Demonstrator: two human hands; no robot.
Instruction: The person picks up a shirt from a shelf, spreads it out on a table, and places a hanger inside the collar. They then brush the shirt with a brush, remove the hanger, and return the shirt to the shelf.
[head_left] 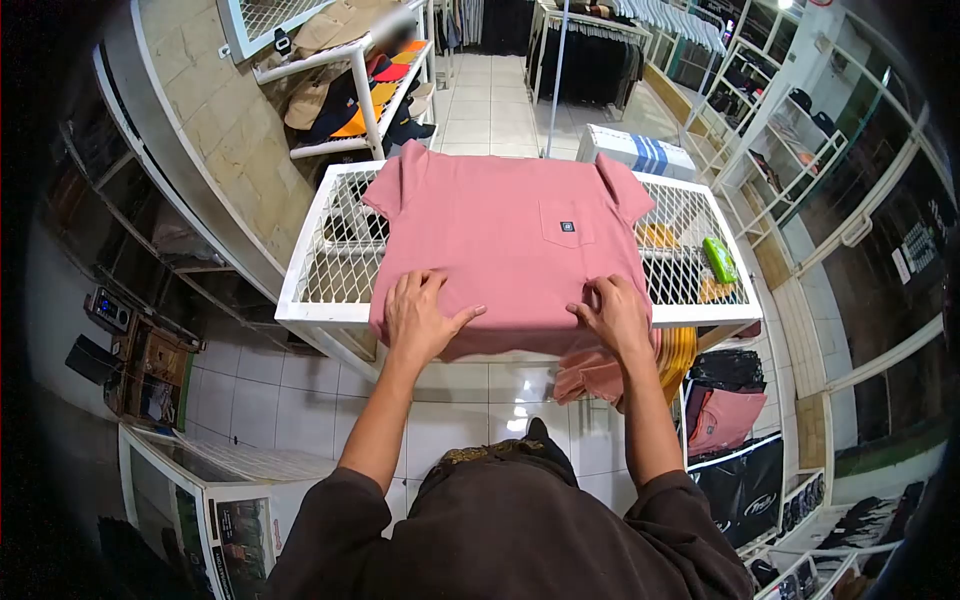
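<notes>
A pink T-shirt (490, 220) lies spread over a white mesh-top table (297, 290), its chest pocket and small dark label facing up. Its lower part hangs over the near edge. My left hand (425, 312) rests on the shirt's near left part, fingers spread and thumb stretched inward. On the near right part lies my right hand (615, 315), its fingers slightly bent and the thumb apart from them. Both hands touch the cloth without visibly gripping it. Below the edge by my right forearm hangs another piece of pink cloth (588, 375).
A green packet (718, 260) sits on the table's right side. Yellow cloth (676, 355) hangs below it, near folded garments (728, 415). A white box with blue stripes (635, 150) stands behind the table. Caps fill a shelf (365, 110) at left.
</notes>
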